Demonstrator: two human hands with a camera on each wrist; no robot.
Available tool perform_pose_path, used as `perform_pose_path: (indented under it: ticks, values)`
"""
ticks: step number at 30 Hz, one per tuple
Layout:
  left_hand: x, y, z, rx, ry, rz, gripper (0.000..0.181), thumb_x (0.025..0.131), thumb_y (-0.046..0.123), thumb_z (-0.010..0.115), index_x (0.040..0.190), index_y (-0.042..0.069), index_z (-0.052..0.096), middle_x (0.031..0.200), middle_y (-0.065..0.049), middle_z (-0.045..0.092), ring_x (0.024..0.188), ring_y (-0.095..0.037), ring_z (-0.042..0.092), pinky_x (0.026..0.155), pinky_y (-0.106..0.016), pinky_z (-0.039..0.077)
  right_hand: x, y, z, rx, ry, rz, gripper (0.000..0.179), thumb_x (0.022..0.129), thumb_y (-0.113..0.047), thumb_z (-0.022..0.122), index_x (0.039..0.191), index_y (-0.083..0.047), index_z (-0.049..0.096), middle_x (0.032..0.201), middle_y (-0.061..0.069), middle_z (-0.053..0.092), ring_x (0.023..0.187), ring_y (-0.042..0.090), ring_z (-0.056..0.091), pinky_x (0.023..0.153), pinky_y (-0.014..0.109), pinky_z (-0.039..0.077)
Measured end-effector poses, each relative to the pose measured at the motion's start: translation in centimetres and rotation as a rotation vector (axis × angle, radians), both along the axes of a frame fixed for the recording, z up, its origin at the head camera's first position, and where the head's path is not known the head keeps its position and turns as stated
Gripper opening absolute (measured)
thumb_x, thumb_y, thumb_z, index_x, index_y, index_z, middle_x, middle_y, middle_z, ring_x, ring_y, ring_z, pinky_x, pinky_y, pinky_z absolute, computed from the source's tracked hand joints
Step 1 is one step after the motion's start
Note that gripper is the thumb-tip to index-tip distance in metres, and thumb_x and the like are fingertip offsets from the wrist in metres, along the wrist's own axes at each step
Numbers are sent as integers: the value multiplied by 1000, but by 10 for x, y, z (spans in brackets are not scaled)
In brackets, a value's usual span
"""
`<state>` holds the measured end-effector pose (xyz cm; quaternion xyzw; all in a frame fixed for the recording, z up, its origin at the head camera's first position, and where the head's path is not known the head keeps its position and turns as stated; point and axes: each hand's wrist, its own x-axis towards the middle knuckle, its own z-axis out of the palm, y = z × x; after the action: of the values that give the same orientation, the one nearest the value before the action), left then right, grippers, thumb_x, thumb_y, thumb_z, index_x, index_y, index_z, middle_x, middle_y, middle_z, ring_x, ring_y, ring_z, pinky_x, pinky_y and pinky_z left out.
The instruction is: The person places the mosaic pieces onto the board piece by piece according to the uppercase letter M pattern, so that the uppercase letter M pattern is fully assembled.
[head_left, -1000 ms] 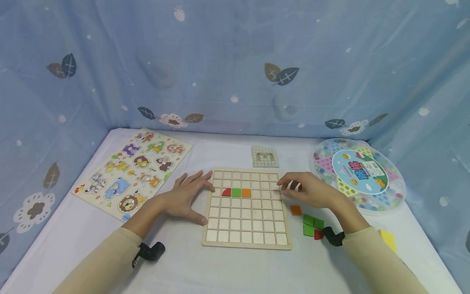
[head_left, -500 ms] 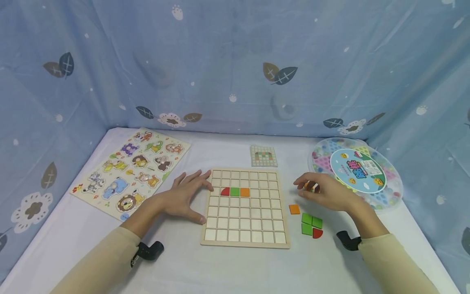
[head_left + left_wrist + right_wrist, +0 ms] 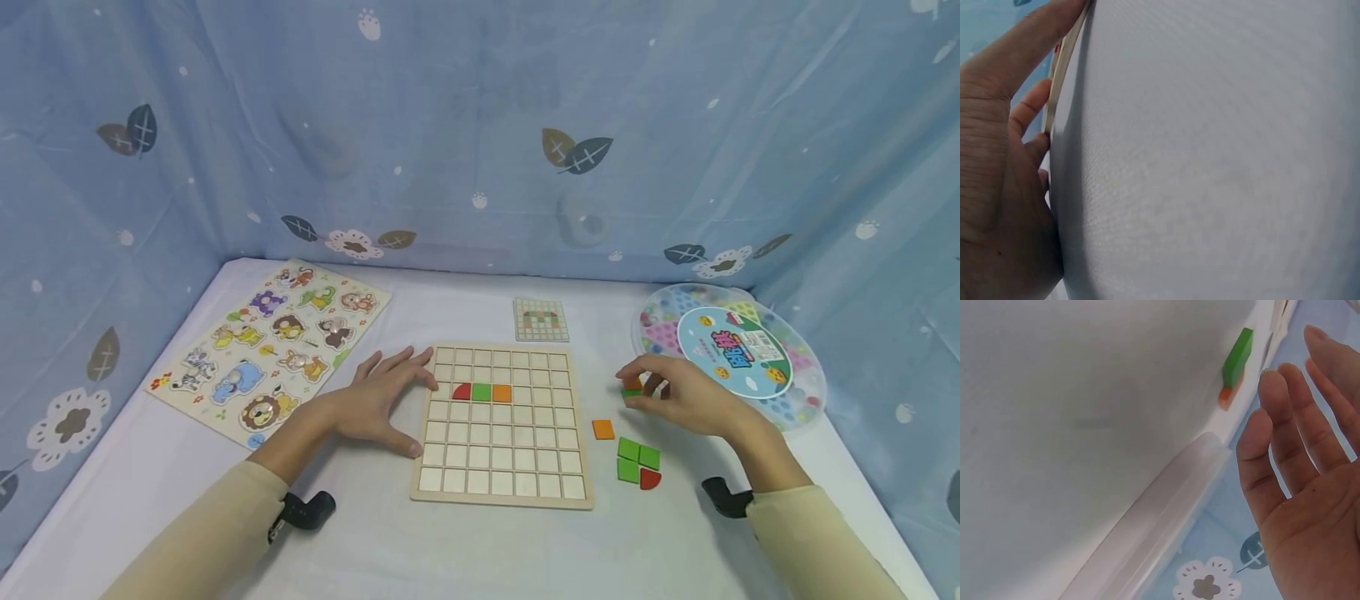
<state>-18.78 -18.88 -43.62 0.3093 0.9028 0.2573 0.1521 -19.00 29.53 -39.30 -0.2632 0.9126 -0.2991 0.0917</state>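
Spread fingers and thumb of my left hand (image 3: 378,407) touch the left edge of the wooden grid board (image 3: 502,499). On the board sit a red quarter-round tile (image 3: 462,392), a green square tile (image 3: 482,392) and an orange square tile (image 3: 502,393) in a row. Beyond its right side, my right hand (image 3: 690,396) hovers with loosely bent fingers. Green and orange tiles (image 3: 632,387) show between its thumb and index finger in the head view. In the right wrist view, the green tile (image 3: 1239,357) appears on the table, apart from the fingers.
Near the board's right edge lie an orange tile (image 3: 603,429), several green tiles (image 3: 628,470) and a red quarter-round (image 3: 650,478). A small pattern card (image 3: 541,319) is behind. An animal puzzle (image 3: 277,350) lies left; a round clear game box (image 3: 652,333) stands right.
My right hand has drawn away from the board's right edge, moving right over the small tiles there. The left hand stays put, and the tiles on the board look the same.
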Motion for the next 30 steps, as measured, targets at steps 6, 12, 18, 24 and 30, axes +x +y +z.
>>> perform_pose_path:
  ticks: [6,12,18,24,30]
  values:
    - [0,-1,-1,-5,1,2,87,67,67,85,136,30,47,174,-1,10,160,-33,1,121,-67,-7,1,7,-4,3,-15,12,31,90,-14,80,119,-10,70,113,3,72,87,8,64,71,26,55]
    - [0,-1,-2,-6,3,3,87,67,68,85,136,31,47,174,0,10,160,-33,2,121,-67,-6,1,11,-8,28,-45,1,33,89,-12,80,120,-11,70,116,3,72,87,8,65,73,25,56]
    - [-2,0,-3,-11,5,3,88,66,69,85,135,32,47,174,0,9,160,-32,1,121,-67,-7,0,15,-7,60,-83,8,32,90,-11,79,121,-12,69,115,1,72,89,9,66,76,27,58]
    - [-3,2,-4,-12,13,-3,88,66,71,84,136,32,46,174,0,9,160,-33,2,121,-68,-6,0,17,-5,76,-92,-11,37,87,-10,81,122,-11,68,121,5,71,91,13,64,76,27,57]
    - [-2,0,-4,-17,12,2,88,66,71,84,136,32,47,174,-1,9,160,-34,2,121,-68,-6,1,15,-8,111,-96,-5,38,88,-14,81,123,-11,67,107,-2,68,89,14,61,76,28,56]
